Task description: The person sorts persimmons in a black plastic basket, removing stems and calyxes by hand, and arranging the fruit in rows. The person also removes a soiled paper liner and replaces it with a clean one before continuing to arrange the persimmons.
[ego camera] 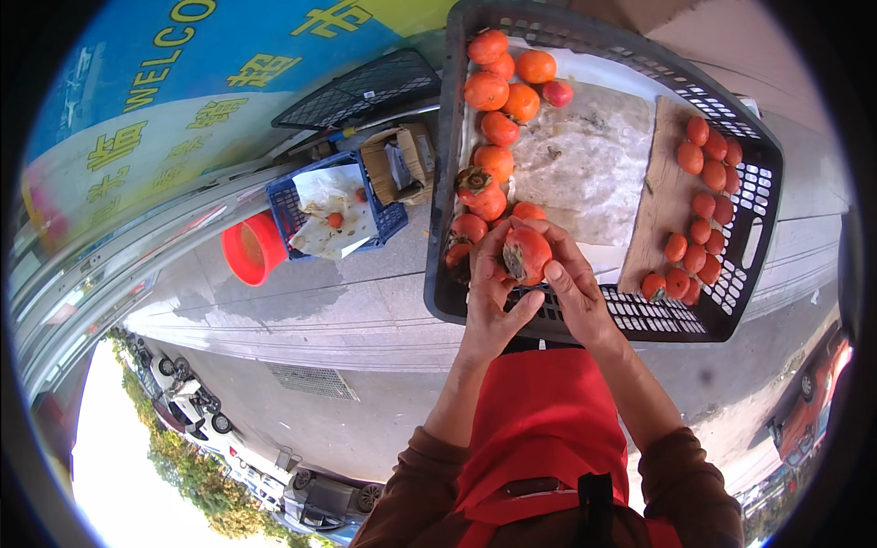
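Note:
An orange-red persimmon [527,255], its dried calyx turned to the left, is between my two hands over the near left part of a black plastic crate [444,205]. My left hand [492,294] has its fingers behind the fruit and its thumb below it. My right hand [577,291] touches the fruit's right side with thumb and fingers. Larger persimmons [486,91] lie in a band along the crate's left side. Smaller oval red fruits [690,157] lie in a group on brown cardboard [651,185] at the right. Stained paper [582,151] lines the middle.
Left of the black crate stand an open cardboard box [377,164], a blue crate [279,212] holding paper and small orange fruits, and a red bucket [233,250]. A black mesh crate [356,89] leans by the printed wall. Parked vehicles stand farther off.

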`<state>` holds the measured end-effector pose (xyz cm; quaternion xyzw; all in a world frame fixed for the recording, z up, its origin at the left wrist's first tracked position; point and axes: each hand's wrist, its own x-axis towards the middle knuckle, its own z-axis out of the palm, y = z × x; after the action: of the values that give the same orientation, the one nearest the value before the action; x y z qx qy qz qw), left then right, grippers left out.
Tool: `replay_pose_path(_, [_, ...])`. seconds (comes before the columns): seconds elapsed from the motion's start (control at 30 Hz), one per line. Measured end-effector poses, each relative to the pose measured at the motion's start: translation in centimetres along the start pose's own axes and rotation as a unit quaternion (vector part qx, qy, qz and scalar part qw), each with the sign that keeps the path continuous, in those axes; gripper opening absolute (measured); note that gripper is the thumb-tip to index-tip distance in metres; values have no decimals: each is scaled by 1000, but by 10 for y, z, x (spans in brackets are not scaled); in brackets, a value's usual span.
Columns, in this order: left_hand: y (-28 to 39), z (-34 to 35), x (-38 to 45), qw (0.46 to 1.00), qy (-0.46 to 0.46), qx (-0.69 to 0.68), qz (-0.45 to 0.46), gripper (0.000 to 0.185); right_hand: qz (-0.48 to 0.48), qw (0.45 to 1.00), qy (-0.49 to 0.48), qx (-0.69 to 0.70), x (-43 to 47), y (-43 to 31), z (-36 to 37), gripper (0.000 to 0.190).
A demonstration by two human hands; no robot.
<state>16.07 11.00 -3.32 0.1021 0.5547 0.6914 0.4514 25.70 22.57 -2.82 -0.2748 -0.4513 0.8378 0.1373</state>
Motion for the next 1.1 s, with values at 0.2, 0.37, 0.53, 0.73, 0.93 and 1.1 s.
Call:
replay_pose_path(0.2, [12,-9,-2,997,19,-73,35,83,-55,915,0,-400,-60,-3,35,76])
replay_pose_path(0.37, [55,-83,-33,986,29,-132,95,89,-68,811,-80,-576,-72,20,47,86])
replay_pose_path(0.53, [81,-223,-20,962,271,-32,3,93,-74,776,-82,-621,-66,27,50,80])
replay_pose_path(0.73, [88,-220,25,880,389,273,-6,72,-80,750,-89,-650,-67,30,49,80])
replay_pose_path(0.93, [69,-57,56,710,12,658,252,40,-90,747,-81,-653,-68,38,47,75])
replay_pose_path(1.1, [59,-5,98,378,-114,903,170,56,-100,739,-71,-662,-70,46,46,71])
